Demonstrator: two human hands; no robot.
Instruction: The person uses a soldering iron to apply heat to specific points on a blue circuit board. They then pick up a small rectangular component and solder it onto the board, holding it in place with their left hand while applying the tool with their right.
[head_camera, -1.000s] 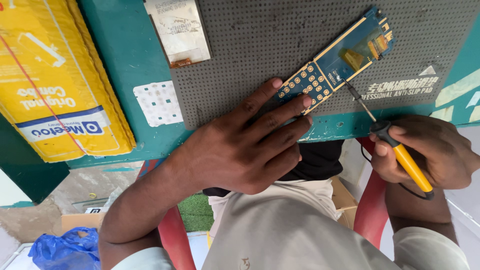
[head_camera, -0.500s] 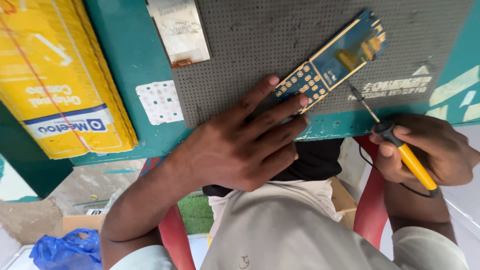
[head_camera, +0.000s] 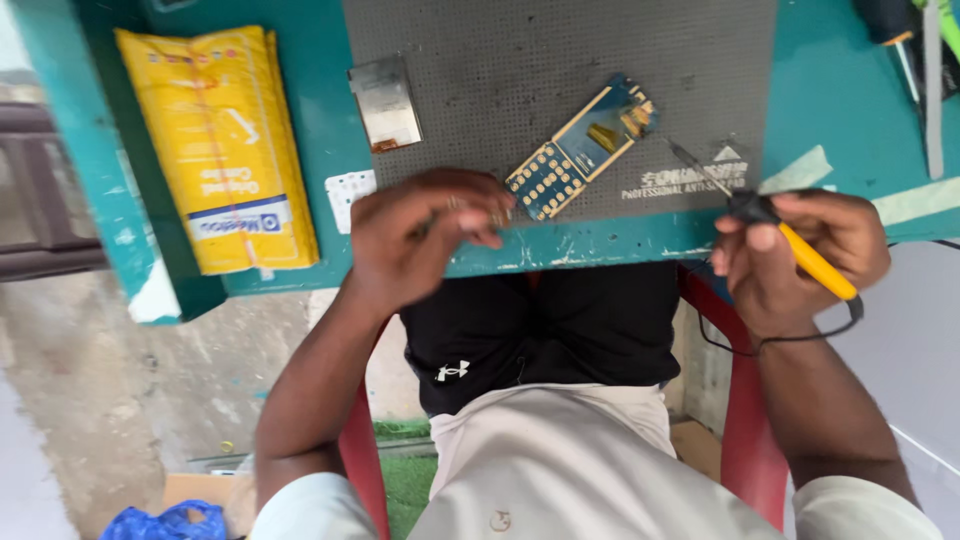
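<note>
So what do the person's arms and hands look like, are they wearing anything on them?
Both arms are bare from the elbows down. No gloves on the left hand or the right hand. Short whitish sleeves show near the shoulders. No watch or bracelet visible; rings can't be told because of blur.

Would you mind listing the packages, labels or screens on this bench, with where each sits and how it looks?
Yellow padded package: far left on the green table, long rectangle, white and blue label band near its lower end.
Small screen panel: on the grey mat's upper left, silvery rectangle.
White keypad sheet: beside the left hand, small square.
White printed mark: mat's lower right, by the soldering iron.
</note>
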